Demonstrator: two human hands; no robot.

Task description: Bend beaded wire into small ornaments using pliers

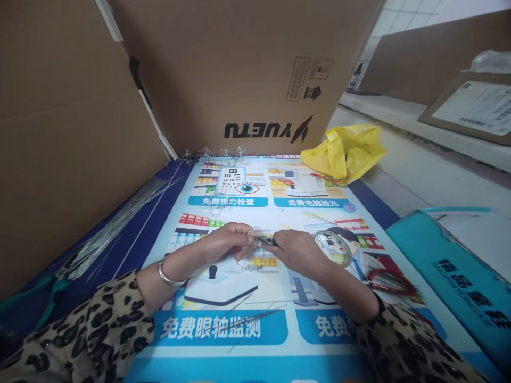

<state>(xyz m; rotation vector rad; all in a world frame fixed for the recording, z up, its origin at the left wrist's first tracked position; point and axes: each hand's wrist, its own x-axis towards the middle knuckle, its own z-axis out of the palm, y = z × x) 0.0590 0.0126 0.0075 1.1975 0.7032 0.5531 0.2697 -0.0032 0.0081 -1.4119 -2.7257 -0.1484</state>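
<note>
My left hand (228, 242) is closed, its fingertips pinching a thin wire with small clear beads. A beaded wire loop (250, 267) hangs below the fingers. Wrapped around the dark handles of a small pair of pliers, my right hand (301, 252) is closed too. The jaws of the pliers (263, 240) point left and meet the wire at my left fingertips; whether they grip it is too small to tell. Right of my right hand sits a round clear dish (344, 258) with small beads. Loose wires (251, 318) lie on the printed poster sheet nearer to me.
Cardboard walls (239, 69) stand at the back and left. A wire bundle (107, 234) and a green-handled tool (48, 303) lie left. Beaded wire pieces (227, 154) lie at the back. To the right are a yellow bag (347, 151), a red-handled tool (393, 282) and a teal box (451, 266).
</note>
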